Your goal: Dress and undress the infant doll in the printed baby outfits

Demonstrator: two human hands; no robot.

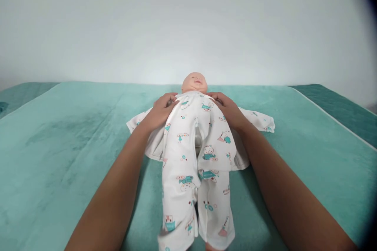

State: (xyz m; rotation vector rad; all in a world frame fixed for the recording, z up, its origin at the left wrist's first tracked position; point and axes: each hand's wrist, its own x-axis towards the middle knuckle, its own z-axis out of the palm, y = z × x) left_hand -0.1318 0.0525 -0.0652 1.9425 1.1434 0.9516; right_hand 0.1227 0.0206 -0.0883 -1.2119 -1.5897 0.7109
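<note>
The pants [179,200] are lying nearest, at the low end of the doll [194,81]. They are covering its legs, and a bit of skin is showing below one pant leg. Higher up, a long slit [198,141] is gaping in the middle of the doll's clothes. Something pale is showing inside, but it is too dim to name. The shirt [154,147] is spreading out past both sides of the doll. One sleeve [136,120] is sticking out on the left and another [262,120] on the right; I cannot tell if the doll's arms are filling them.

The doll is lying on its back, right between the two hands. The left hand [163,109] is touching the cloth by one shoulder, with its fingers bending. The right hand [226,109] is doing the same by the other shoulder. I cannot tell if they are pinching the cloth. Both arms are pointing straight at the doll, one on each side.

The doll's head is poking out past the hands. A green sheet [85,164] is lying under the doll, and a white wall [188,27] is standing behind it.
</note>
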